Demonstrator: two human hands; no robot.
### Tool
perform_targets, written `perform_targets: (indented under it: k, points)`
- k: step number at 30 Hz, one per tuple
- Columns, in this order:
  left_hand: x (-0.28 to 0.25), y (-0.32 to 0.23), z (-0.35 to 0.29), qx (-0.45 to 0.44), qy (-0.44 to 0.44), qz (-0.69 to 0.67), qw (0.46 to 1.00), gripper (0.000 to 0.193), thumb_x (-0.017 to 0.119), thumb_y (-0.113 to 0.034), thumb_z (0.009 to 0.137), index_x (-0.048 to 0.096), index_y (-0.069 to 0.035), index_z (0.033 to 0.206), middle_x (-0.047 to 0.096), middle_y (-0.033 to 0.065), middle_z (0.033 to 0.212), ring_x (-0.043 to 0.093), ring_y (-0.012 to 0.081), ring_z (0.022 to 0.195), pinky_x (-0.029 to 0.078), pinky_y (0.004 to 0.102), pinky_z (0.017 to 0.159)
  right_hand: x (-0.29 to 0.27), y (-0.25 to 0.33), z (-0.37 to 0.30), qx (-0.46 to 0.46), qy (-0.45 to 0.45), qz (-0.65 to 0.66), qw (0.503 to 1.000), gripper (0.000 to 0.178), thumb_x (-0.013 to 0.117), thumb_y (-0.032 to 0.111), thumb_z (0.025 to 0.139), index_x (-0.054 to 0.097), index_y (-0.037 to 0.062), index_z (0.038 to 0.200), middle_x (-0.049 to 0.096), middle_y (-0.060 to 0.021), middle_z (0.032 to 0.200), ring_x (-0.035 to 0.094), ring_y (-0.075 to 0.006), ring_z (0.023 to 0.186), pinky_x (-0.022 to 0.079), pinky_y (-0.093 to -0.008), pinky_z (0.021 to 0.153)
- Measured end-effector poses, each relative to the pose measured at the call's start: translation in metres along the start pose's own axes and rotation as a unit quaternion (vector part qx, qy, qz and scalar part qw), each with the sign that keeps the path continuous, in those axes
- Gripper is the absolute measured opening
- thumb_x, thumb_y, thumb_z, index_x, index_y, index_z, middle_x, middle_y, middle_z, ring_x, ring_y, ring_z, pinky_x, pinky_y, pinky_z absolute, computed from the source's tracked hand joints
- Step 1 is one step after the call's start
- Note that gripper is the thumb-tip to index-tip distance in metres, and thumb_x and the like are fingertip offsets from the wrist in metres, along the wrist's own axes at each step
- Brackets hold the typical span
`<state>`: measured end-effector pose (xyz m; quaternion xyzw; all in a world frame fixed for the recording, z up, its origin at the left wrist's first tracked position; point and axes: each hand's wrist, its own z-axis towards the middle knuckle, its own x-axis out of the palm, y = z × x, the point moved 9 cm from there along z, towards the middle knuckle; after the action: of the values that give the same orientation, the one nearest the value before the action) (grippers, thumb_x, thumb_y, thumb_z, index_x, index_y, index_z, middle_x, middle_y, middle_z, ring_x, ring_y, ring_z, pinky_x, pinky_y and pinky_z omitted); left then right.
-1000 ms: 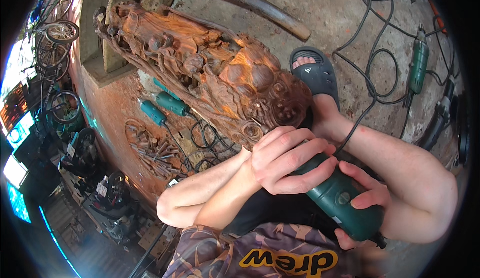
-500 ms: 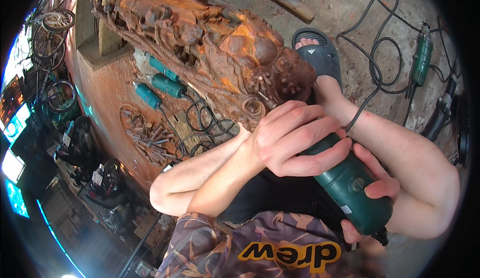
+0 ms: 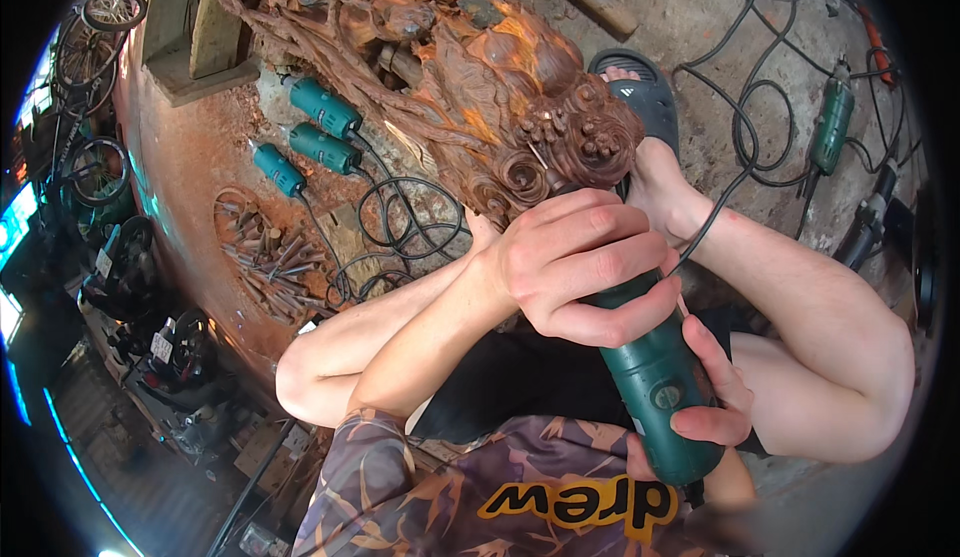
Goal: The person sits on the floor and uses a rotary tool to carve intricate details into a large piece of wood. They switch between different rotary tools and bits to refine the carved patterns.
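Note:
A green die grinder (image 3: 660, 387) is held in both my hands. My left hand (image 3: 590, 267) wraps round its front end, fingers closed over the body. Lower down, my right hand (image 3: 715, 392) grips the rear of the body, with the thumb across it. The thin bit (image 3: 545, 165) reaches into the carved curls at the near end of a large reddish-brown wood carving (image 3: 450, 87). Whether its tip touches the wood is hard to tell. Knobs, scrolls and twisted strands cover the carving, with orange patches of bare wood. My left fingers hide the grinder's nose.
Several green grinders (image 3: 325, 107) lie left of the carving beside looped black cords (image 3: 395, 207) and a heap of bits (image 3: 270, 257). Another grinder (image 3: 832, 122) lies at the right among cords. A wooden block (image 3: 215, 37) stands far left; a sandalled foot (image 3: 640, 97) is beside the carving.
The grinder's rear end has swung left, making it steeper, and my right hand has moved left with it. The view has shifted a little; both hands keep their grip.

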<state>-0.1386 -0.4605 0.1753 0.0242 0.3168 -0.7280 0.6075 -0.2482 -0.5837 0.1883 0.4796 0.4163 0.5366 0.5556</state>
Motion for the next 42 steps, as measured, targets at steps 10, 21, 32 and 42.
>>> perform_targets:
  k: [10, 21, 32, 42]
  points:
    - [-0.004, 0.007, 0.000, -0.048, -0.012, -0.013, 0.999, 0.048, 0.091, 0.003, 0.068, 0.067, -0.014, 0.106, 0.065, 0.0045, 0.097, 0.066, 0.0211, 0.075, 0.056, 0.0310, 0.059, 0.009, 0.006, 0.006, -0.003, -0.023, -0.050, 0.998, 0.045, 0.092, 0.010, 0.067, 0.066, 0.0230, 0.100, 0.052, -0.0383, 0.143, 0.063, -0.0621, 0.117, 0.058, -0.0577, 0.096]
    - [-0.006, 0.008, 0.000, -0.050, -0.009, -0.012, 0.999, 0.048, 0.091, 0.003, 0.068, 0.067, -0.015, 0.105, 0.066, 0.0048, 0.097, 0.066, 0.0213, 0.075, 0.056, 0.0309, 0.058, 0.009, 0.005, 0.005, 0.017, -0.023, -0.041, 0.999, 0.045, 0.091, 0.009, 0.066, 0.065, 0.0233, 0.100, 0.053, -0.0401, 0.141, 0.063, -0.0615, 0.117, 0.058, -0.0570, 0.095]
    - [-0.001, 0.001, -0.002, -0.025, -0.007, -0.028, 0.999, 0.041, 0.090, -0.003, 0.072, 0.067, -0.012, 0.105, 0.067, 0.0055, 0.096, 0.065, 0.0202, 0.072, 0.056, 0.0306, 0.058, 0.009, 0.010, -0.010, 0.066, -0.062, -0.058, 0.994, 0.052, 0.091, 0.011, 0.070, 0.061, 0.0217, 0.111, 0.049, -0.0415, 0.143, 0.063, -0.0634, 0.114, 0.061, -0.0568, 0.091]
    - [-0.001, 0.006, -0.003, -0.037, 0.003, -0.026, 0.999, 0.038, 0.089, -0.001, 0.072, 0.069, -0.012, 0.102, 0.066, 0.0049, 0.093, 0.064, 0.0193, 0.071, 0.055, 0.0298, 0.058, 0.017, 0.007, -0.008, 0.039, 0.085, -0.119, 0.989, 0.067, 0.076, 0.025, 0.083, 0.031, 0.0165, 0.133, 0.032, -0.0515, 0.146, 0.052, -0.0581, 0.130, 0.052, -0.0580, 0.107]
